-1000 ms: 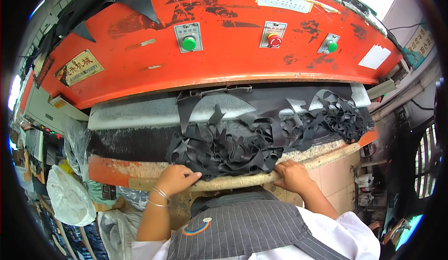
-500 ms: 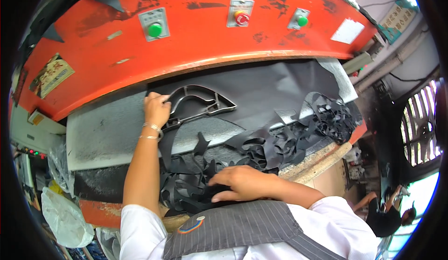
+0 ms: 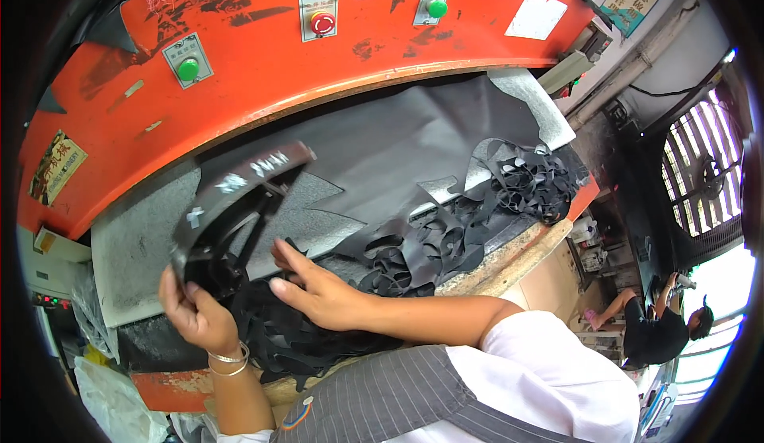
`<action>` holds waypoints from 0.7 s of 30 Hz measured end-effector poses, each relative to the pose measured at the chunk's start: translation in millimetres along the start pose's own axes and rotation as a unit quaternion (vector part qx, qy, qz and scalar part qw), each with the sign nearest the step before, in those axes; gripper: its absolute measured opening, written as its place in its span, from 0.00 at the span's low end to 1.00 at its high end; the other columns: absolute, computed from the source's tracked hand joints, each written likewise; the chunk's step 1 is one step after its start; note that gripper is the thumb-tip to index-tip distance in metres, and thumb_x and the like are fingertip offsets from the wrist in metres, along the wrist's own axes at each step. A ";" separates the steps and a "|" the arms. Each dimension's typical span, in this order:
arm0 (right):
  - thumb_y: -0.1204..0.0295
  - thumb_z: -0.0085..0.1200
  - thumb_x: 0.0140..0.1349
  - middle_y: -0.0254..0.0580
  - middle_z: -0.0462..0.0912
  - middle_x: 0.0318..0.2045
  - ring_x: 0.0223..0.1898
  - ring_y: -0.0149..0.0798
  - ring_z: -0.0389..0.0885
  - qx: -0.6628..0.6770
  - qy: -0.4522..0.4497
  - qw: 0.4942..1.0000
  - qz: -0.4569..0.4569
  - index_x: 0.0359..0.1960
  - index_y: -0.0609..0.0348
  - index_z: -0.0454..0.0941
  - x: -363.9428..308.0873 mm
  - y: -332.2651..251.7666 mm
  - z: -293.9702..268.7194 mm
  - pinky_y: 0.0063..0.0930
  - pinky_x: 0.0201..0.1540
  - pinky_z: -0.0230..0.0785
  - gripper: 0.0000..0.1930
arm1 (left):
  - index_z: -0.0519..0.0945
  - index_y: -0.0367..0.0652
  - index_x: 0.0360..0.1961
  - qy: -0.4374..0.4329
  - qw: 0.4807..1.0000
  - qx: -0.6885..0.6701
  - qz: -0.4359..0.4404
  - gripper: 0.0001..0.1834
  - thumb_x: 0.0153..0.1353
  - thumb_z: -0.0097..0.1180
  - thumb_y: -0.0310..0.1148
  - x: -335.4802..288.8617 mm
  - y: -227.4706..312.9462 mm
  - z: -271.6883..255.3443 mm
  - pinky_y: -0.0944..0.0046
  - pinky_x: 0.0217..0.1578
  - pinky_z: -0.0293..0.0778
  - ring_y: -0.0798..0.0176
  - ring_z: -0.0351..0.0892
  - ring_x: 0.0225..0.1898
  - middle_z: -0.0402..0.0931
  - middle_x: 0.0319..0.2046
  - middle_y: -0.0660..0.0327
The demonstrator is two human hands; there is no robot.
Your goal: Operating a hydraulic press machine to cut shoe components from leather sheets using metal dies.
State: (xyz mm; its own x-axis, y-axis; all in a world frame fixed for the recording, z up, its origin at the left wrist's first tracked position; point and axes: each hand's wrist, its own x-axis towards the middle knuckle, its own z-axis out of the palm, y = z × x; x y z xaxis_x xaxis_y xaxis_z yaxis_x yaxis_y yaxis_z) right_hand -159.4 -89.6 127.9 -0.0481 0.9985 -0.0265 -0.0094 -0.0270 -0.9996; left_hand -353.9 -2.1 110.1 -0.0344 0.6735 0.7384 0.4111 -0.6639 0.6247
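Note:
A curved metal cutting die [image 3: 208, 206] is raised and tipped up on its side, with pale marks along its outer band. My left hand [image 3: 199, 316] grips its lower end. Close beside the die, my right hand [image 3: 314, 290] is open with fingers apart, above the pile of scraps. Behind them a black leather-like sheet [image 3: 382, 141] lies on the grey cutting board [image 3: 131, 264]. Along the sheet's near edge, cut-out gaps let the board show through.
Black offcuts [image 3: 414, 256] heap along the board's front, with a tangled clump [image 3: 533, 184] at right. The red press [image 3: 247, 53] spans the back, with green buttons and a red one [image 3: 322, 23]. A plastic bag [image 3: 115, 403] hangs lower left; another person [image 3: 656, 332] is far right.
My left hand has lifted the die off the sheet and brought it nearer, turning it on its side. My right hand has moved left towards it. The view has shifted right.

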 end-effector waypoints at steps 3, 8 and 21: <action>0.62 0.41 0.74 0.55 0.57 0.68 0.69 0.41 0.58 0.042 0.091 0.988 -0.118 0.71 0.68 0.44 9.0 -12.5 -3.4 0.34 0.68 0.53 0.32 | 0.61 0.28 0.63 0.014 1.000 0.004 0.021 0.26 0.64 0.47 0.18 -11.3 52.6 30.0 0.58 0.54 0.71 0.51 0.72 0.54 0.63 0.57 0.47; 0.65 0.43 0.73 0.36 0.76 0.41 0.39 0.27 0.75 0.240 0.201 0.947 -0.064 0.62 0.59 0.64 16.1 -36.7 -60.8 0.21 0.43 0.70 0.19 | 0.49 0.32 0.69 -0.049 0.986 -0.152 -0.036 0.41 0.58 0.57 0.19 -70.9 98.5 100.2 0.56 0.60 0.63 0.52 0.63 0.60 0.53 0.59 0.51; 0.58 0.48 0.67 0.48 0.84 0.37 0.42 0.54 0.81 -0.579 -0.079 0.807 -0.086 0.46 0.46 0.82 63.7 2.6 -276.4 0.45 0.45 0.72 0.14 | 0.69 0.35 0.56 -0.313 0.940 0.110 -0.082 0.24 0.58 0.55 0.30 -99.7 66.5 196.0 0.47 0.65 0.56 0.42 0.63 0.65 0.71 0.57 0.46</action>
State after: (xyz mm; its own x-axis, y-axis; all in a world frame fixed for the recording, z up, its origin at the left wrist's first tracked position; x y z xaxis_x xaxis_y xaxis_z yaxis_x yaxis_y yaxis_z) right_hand 113.6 -12.9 120.7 -0.2738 0.9615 0.0239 0.9055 0.2661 -0.3305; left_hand -144.6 -49.6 28.3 0.4003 0.8657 0.3006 0.6281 -0.4980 0.5979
